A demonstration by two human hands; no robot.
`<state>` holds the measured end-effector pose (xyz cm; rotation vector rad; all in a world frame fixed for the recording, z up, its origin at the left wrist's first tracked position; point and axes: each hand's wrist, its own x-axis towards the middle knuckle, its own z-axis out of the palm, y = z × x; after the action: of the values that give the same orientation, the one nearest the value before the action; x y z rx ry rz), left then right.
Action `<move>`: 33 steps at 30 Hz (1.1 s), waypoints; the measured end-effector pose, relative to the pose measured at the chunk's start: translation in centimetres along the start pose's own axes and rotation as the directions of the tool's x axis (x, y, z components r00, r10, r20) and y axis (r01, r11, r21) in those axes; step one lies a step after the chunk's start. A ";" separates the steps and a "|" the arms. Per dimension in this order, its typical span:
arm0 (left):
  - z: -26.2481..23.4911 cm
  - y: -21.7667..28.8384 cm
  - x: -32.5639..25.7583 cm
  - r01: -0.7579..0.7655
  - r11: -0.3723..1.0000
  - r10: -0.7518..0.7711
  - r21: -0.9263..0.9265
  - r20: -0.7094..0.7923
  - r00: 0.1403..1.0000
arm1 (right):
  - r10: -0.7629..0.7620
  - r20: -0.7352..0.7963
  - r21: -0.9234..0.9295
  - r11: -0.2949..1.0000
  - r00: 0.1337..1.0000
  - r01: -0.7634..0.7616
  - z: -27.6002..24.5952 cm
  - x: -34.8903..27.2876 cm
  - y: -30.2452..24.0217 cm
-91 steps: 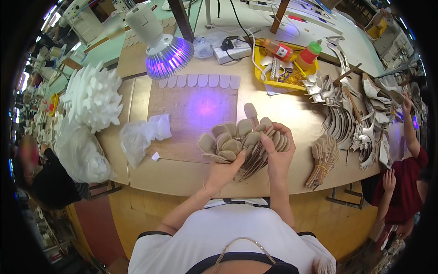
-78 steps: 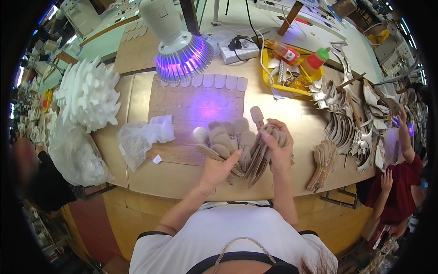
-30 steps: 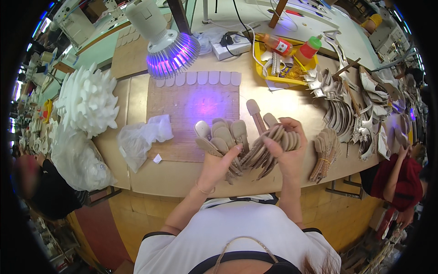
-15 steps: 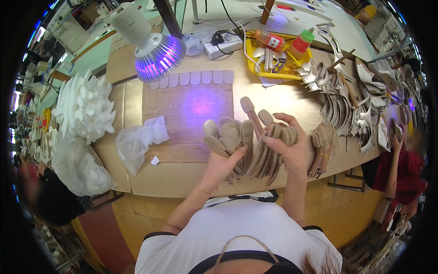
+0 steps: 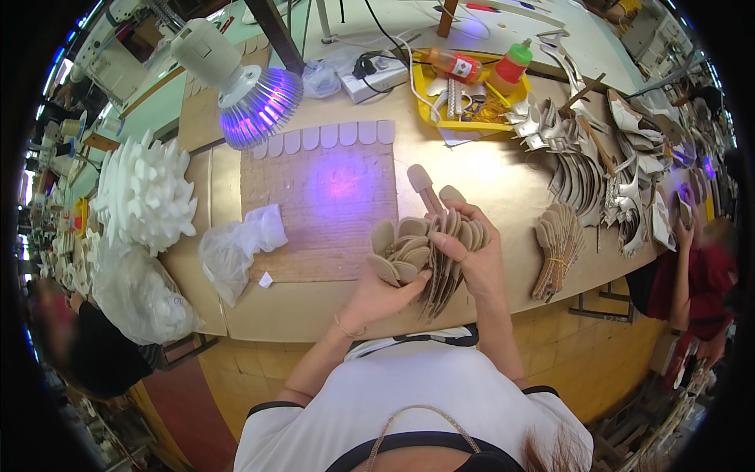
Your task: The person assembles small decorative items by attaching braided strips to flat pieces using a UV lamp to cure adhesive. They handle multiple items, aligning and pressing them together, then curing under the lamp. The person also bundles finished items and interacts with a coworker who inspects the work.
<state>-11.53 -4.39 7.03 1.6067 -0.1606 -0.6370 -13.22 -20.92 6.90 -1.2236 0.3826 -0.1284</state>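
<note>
While a fanned stack of tan, sole-shaped cardboard insoles (image 5: pixel 429 252) hung just above the near edge of the wooden workbench (image 5: pixel 503 189), the left hand (image 5: pixel 385 295) cupped it from below, fingers curled around the lower pieces. The right hand (image 5: pixel 472 252) gripped the upright pieces on the other side, thumb pressed against them. Beyond the stack lay a brown corrugated board (image 5: pixel 326 208) lit violet by a white lamp (image 5: pixel 244 82). A banded bundle of similar insoles (image 5: pixel 554 248) lay to the right.
</note>
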 end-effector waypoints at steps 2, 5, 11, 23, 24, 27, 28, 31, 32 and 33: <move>-0.4 0.1 0.2 -0.089 0.996 0.088 0.015 0.014 0.996 | -0.008 0.004 0.004 1.000 1.000 0.008 -0.2 0.0 0.4; -0.6 0.0 0.5 -0.041 0.997 0.039 0.072 0.029 0.999 | -0.055 0.042 -0.073 0.996 0.998 0.058 -0.4 -0.2 1.0; 1.5 -1.3 0.7 -0.031 0.996 0.024 -0.087 -0.082 0.996 | 0.083 -0.020 0.114 0.990 0.996 -0.080 -1.3 0.5 2.7; 3.0 -4.3 2.1 0.022 0.922 -0.012 0.387 -0.029 1.000 | 0.185 -0.100 0.423 0.897 0.978 -0.127 -11.8 -1.3 -0.4; 3.3 -4.4 2.1 -0.002 0.913 0.025 0.408 -0.052 0.998 | 0.179 -0.119 0.388 0.914 0.977 -0.120 -11.8 -1.6 -0.7; 3.9 -4.0 2.0 -0.081 0.868 0.137 0.490 -0.080 0.987 | 0.171 -0.131 0.326 0.938 0.976 -0.121 -10.7 -2.0 -1.5; 4.0 -3.5 1.7 -0.078 0.844 0.134 0.531 -0.069 0.989 | 0.167 -0.132 0.302 0.946 0.977 -0.120 -9.9 -1.9 -1.6; 3.8 -1.7 0.2 -0.080 0.603 0.219 0.794 -0.068 0.973 | 0.153 -0.073 0.272 0.954 0.986 -0.128 -7.3 -1.4 -1.7; 3.6 -1.0 -0.4 -0.056 0.491 0.222 0.869 -0.063 0.973 | 0.157 -0.027 0.289 0.947 0.987 -0.142 -6.4 -1.3 -1.9; 2.8 -0.4 -0.8 -0.136 0.506 0.341 0.852 -0.052 0.939 | 0.159 0.019 0.305 0.939 0.987 -0.158 -5.5 -1.0 -2.1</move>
<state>-13.68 -6.41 6.85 2.5302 -0.6024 -0.1138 -15.91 -26.24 7.47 -0.8827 0.4470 -0.0496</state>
